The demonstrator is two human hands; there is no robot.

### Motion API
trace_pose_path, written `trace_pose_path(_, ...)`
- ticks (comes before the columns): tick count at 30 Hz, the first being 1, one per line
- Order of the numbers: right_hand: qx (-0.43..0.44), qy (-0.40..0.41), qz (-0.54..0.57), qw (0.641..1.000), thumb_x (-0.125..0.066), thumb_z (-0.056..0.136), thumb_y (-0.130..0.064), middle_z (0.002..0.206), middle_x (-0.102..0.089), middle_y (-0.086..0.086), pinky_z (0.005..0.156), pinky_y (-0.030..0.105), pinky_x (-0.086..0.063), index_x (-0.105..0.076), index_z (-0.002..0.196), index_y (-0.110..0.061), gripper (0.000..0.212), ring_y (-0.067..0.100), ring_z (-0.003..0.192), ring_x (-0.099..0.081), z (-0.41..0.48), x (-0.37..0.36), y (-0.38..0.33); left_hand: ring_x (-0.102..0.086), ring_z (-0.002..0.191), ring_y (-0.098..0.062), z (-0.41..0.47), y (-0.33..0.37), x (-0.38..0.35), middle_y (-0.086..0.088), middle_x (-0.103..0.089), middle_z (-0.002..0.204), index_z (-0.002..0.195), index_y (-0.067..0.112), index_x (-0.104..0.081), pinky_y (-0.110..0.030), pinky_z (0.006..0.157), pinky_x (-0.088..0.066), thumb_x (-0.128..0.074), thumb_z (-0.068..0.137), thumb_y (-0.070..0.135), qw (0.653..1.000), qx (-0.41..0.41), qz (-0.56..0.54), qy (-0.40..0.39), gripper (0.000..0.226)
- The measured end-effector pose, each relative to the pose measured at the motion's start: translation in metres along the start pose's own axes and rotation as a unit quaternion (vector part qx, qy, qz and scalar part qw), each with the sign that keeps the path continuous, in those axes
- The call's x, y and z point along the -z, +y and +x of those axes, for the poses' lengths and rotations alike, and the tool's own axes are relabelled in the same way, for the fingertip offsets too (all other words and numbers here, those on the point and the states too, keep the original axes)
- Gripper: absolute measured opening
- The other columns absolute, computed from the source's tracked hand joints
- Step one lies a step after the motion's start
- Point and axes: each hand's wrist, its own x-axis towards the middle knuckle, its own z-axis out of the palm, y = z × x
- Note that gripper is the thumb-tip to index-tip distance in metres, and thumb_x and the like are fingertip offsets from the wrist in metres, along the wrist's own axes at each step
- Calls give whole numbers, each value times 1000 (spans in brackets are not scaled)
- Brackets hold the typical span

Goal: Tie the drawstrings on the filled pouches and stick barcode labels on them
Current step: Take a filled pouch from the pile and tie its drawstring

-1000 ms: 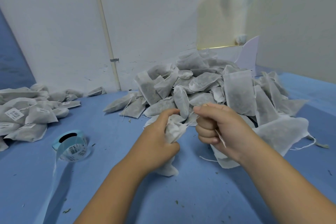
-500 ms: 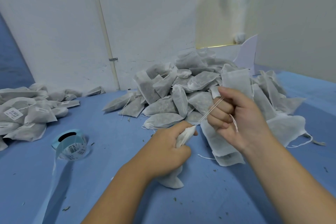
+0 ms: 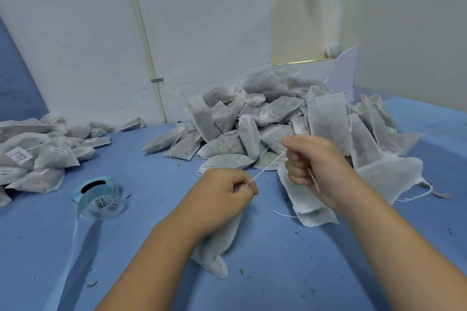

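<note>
Item: one white pouch [image 3: 217, 247], its neck bunched in our left hand [image 3: 222, 199], its lower end on the blue table [image 3: 151, 260]. The drawstring [image 3: 266, 168] runs taut from the left fist up to our right hand [image 3: 310, 164], which is curled round it; the hands are apart. Behind: heap of filled pouches [image 3: 252, 129]. Left: label roll [image 3: 97, 197], labelled pouches [image 3: 32, 156].

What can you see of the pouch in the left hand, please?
The pouch is white, gauzy nonwoven fabric, limp and creased. The left hand grips its top, hiding the neck; its lower end seems to rest on the blue table. Its thin white drawstring runs taut up to the right hand, whose fingers curl round it.
</note>
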Motion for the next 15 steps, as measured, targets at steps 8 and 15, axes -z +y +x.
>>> trace_pose_path(8, 30, -45, -3, 999, -54, 73, -16, 51, -19, -2, 43, 21, -15, -49, 56, -12, 19, 12, 44, -15, -1, 0, -3, -51, 52, -11, -3, 20, 0, 7, -61, 53, 59, 25, -63, -20, 52, -41, -47, 77, 5, 989, 6, -146, 9, 32)
trace_pose_path(15, 47, -13, -22, 999, -53, 71, -15, 47, -23, -4, 43, 20, -17, -57, 53, -14, 18, 12, 43, -17, 0, -2, 1, -33, 42, -13, -7, 23, 8, 0, -41, 46, 59, 19, -68, -23, 46, -36, -49, 75, 26, 955, 30, -286, -69, 27)
